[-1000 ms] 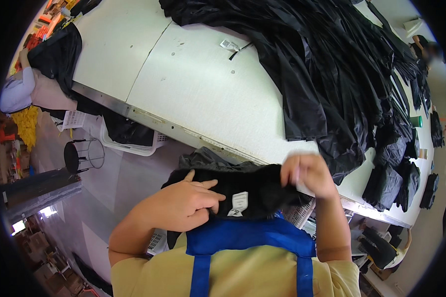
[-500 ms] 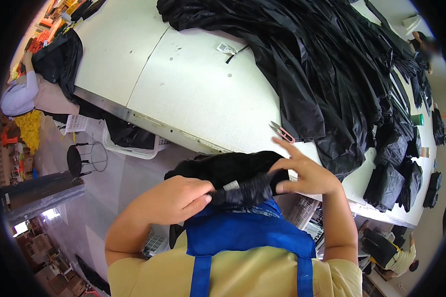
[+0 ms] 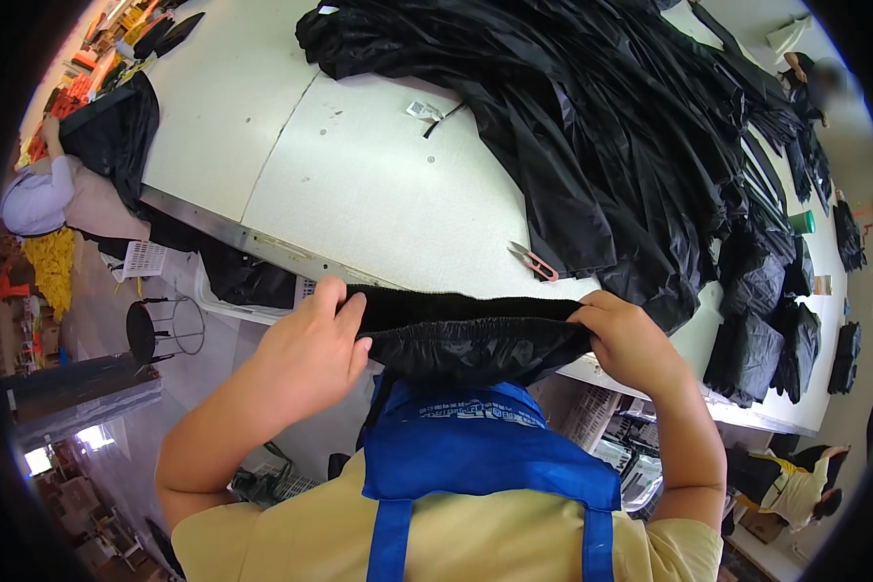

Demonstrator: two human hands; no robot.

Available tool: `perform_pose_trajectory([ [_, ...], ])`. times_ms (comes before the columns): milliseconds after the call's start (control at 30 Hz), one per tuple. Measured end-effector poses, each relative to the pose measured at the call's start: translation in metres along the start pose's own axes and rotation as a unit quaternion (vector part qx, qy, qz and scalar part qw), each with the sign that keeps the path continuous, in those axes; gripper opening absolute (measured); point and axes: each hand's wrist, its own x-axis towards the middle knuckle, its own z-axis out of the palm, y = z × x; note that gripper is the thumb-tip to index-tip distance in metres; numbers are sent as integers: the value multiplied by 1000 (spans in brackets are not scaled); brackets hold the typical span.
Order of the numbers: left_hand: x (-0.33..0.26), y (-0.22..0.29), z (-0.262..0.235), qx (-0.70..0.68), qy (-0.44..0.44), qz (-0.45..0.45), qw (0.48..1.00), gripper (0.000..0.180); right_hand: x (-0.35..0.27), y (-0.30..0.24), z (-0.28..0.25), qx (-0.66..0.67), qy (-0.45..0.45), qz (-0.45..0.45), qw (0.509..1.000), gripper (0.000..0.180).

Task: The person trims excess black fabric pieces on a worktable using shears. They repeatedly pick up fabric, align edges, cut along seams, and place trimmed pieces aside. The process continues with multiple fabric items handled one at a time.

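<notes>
In front of my chest I stretch out a black garment with a gathered elastic waistband point(image 3: 475, 351), its opening facing up. My left hand point(image 3: 322, 341) grips the left end of the band, fingers bent round it. At the other end my right hand point(image 3: 629, 335) pinches the band's edge. Below the hands, the rest of the garment is mostly out of sight. Just beyond, on the white table point(image 3: 359, 194), lie thread snips point(image 3: 535, 263) with a pink handle. Glossy black fabric point(image 3: 601, 145) is heaped past them, and a white label point(image 3: 424, 112) lies beside the heap.
Folded black bundles point(image 3: 749, 354) sit at the table's right. White crates, one holding black cloth point(image 3: 247, 276), stand below the table edge. A round stool point(image 3: 143, 332) is on the left floor. Other people work at far left, upper right and lower right.
My hands have moved apart and now stretch the waistband wide, with its opening spread. My right hand, loose and with fingers spread before, has closed on the right end.
</notes>
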Motion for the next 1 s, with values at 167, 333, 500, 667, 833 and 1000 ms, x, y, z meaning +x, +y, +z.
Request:
perform_pose_trajectory([
  [167,-22,-11,2,65,81,45,994,25,1,-16,-6,50,24,-38,998,28],
  [333,-50,-18,-23,-29,106,70,991,16,29,-14,-11,146,21,-114,983,19],
  [500,-76,-13,-24,-230,4,83,970,53,71,-44,-19,170,-51,-152,972,22],
  [667,-91,-26,1,-192,-101,29,976,74,136,-84,-16,107,-36,-329,938,37],
  [833,-87,-85,-15,-313,18,-253,915,85,185,-160,10,-29,67,-336,939,30],
  [1000,-92,-56,-11,-689,310,-175,631,69,133,-235,74,105,91,-400,906,28],
])
